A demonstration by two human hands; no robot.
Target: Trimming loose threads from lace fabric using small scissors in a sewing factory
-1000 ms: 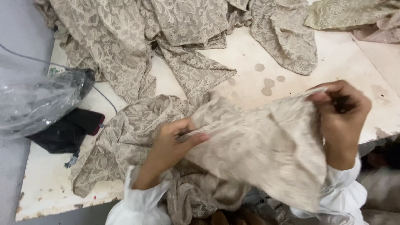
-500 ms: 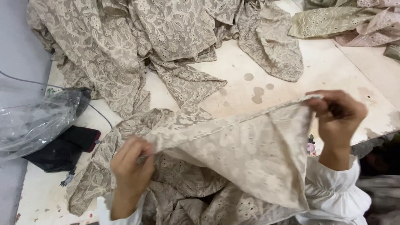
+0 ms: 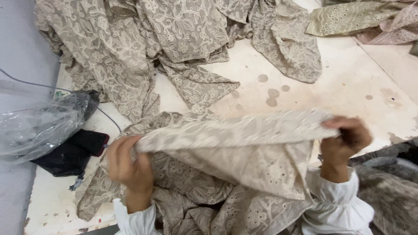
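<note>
Beige embroidered cloth (image 3: pixel 244 148) stretched left-right above worktop (image 3: pixel 348 91); left hand (image 3: pixel 128 163) clenched on one end, right hand (image 3: pixel 348 139) pinching other, equally near.

Motion blurs both hands (image 3: pixel 130 165); fabric (image 3: pixel 244 143) hides their fingertips.

The cloth (image 3: pixel 244 152) between the two hands is pale beige, with a cream flower pattern and small stitched holes, and the heap of cloth (image 3: pixel 143 48) behind it has the same beige with a white pattern of leaves and vines. The table (image 3: pixel 348 87) is off-white with some brown round stains, the plastic bag (image 3: pixel 39 126) is clear and a little grey, and the pouch (image 3: pixel 72 154) beside it is black. The sleeves (image 3: pixel 339 209) are white, and the cloth in the far corner (image 3: pixel 348 17) is light green with white dots and flowers.
</note>
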